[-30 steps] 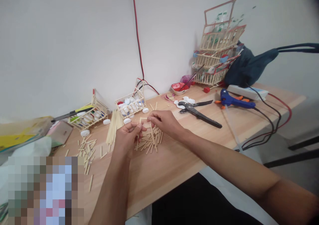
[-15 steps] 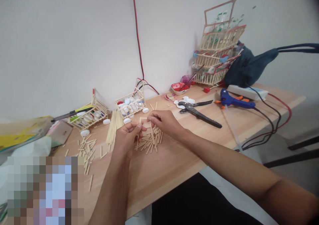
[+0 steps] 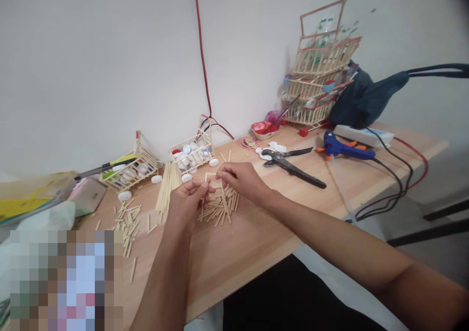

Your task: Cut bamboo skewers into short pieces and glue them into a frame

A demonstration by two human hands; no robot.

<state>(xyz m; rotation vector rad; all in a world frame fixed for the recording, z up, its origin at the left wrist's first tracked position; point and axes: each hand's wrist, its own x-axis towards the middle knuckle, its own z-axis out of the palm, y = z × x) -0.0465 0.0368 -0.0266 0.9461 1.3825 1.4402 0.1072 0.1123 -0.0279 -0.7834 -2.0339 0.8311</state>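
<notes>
Both hands meet over a pile of short wooden sticks [image 3: 219, 212] on the table. My left hand [image 3: 188, 199] pinches the near end of a small frame of joined sticks [image 3: 211, 175], thumb against fingers. On its other side, my right hand [image 3: 240, 179] closes thumb and fingertips on the same frame. A longer stick [image 3: 225, 201] slants down below my right hand. Part of the frame is hidden behind the fingers. Left of my hands lies a bundle of long sticks [image 3: 169, 187].
Two small stick carts [image 3: 192, 151] with white wheels stand by the wall. Black cutters [image 3: 293, 165], a blue glue gun [image 3: 346, 147], a red paint dish [image 3: 264, 129] and stacked stick carts [image 3: 311, 89] are to the right. Loose sticks [image 3: 126, 223] lie at the left.
</notes>
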